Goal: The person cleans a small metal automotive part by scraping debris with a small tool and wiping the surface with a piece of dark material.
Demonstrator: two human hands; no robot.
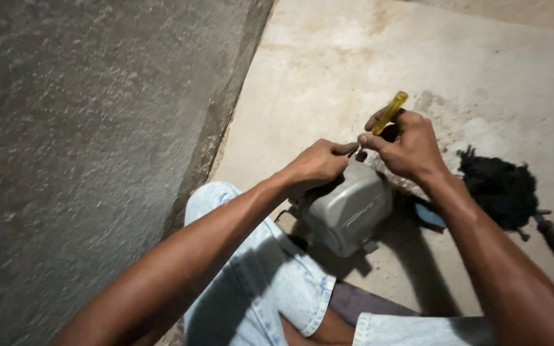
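Fingers of the left hand pinch at the grey motor top, the right hand fist-tight around a yellow screwdriver there; casing looks unopened, so work seems early.

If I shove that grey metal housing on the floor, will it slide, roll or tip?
The grey housing looks like solid cast metal, so probably heavy and stiff. Its rounded body might rock, though small feet at its base likely stop rolling. The rough concrete floor should resist sliding.

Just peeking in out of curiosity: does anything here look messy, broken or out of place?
Mostly no. The hands, left hand and right hand holding a yellow-handled screwdriver, work on a grey motor housing. A black tangled clump lies loose on the stained concrete floor.
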